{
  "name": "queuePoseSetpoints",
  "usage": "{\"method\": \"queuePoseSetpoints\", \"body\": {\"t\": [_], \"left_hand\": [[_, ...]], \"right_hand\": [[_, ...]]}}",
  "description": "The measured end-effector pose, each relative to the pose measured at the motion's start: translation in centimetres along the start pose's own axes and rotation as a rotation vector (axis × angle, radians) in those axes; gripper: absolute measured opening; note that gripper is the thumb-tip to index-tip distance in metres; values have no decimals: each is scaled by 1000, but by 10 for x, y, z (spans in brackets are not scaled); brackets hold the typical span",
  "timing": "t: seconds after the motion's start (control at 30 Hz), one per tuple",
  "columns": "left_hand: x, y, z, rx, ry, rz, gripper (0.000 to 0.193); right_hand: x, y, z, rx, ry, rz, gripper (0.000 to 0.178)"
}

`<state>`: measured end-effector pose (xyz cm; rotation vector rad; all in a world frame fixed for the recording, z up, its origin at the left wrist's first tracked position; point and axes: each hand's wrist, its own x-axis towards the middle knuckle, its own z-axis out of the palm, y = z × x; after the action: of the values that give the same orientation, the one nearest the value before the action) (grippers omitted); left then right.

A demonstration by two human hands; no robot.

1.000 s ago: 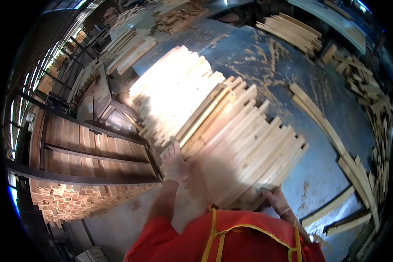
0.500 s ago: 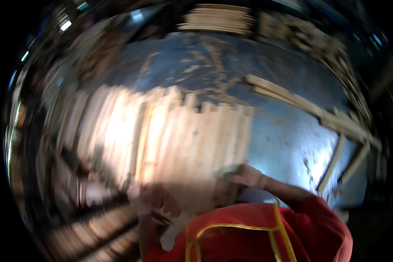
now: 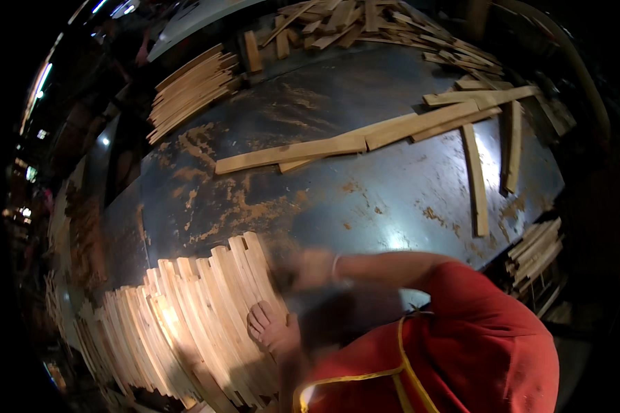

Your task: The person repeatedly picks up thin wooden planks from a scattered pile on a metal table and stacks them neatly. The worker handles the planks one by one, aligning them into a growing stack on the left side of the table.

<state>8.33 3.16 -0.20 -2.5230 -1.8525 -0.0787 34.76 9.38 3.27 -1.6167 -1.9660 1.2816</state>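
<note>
A row of pale wooden strips (image 3: 207,303) lies side by side on the dark metal table, at the lower left. My left hand (image 3: 274,330) rests on the strips near the row's right side, its fingers spread over the wood. Just beyond the row's right edge is my right hand (image 3: 311,268), reaching leftward across the table. Motion smears its fingers, and a dark blur in front of them hides whether it holds anything.
Long boards (image 3: 406,127) lie end to end across the metal table (image 3: 365,206), with shorter pieces (image 3: 475,182) at right. A neat stack of strips (image 3: 193,89) stands at the far left edge. Loose offcuts (image 3: 344,20) are heaped at the back. Sawdust (image 3: 248,213) streaks the tabletop.
The view has turned to the right, so the row appears farther left. My left hand has shifted from the row's near end to flat on the strips near its right side.
</note>
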Motion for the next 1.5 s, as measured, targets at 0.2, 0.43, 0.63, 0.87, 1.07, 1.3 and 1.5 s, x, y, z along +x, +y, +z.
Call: {"method": "queuePoseSetpoints", "body": {"t": [0.2, 0.43, 0.63, 0.87, 1.07, 1.3, 1.5], "left_hand": [[-2, 0, 3, 97, 3, 0, 91], [1, 12, -16, 72, -29, -50, 82], [-3, 1, 0, 151, 79, -1, 85], [-8, 10, 22, 137, -31, -169, 91], [-21, 135, 27, -74, -113, 186, 97], [22, 191, 37, -15, -265, -32, 99], [4, 173, 78, 18, -61, -8, 90]], "right_hand": [[28, 149, -192, -780, 530, 160, 85], [0, 145, -98, -615, 245, 18, 51], [-120, 129, -16, -464, -35, -155, 46], [-169, 125, -30, -457, 814, 338, 66], [-146, 110, -14, -109, 569, 517, 70], [-138, 179, -42, -56, 291, -52, 35], [-133, 273, -295, -605, 631, 188, 65]]}}
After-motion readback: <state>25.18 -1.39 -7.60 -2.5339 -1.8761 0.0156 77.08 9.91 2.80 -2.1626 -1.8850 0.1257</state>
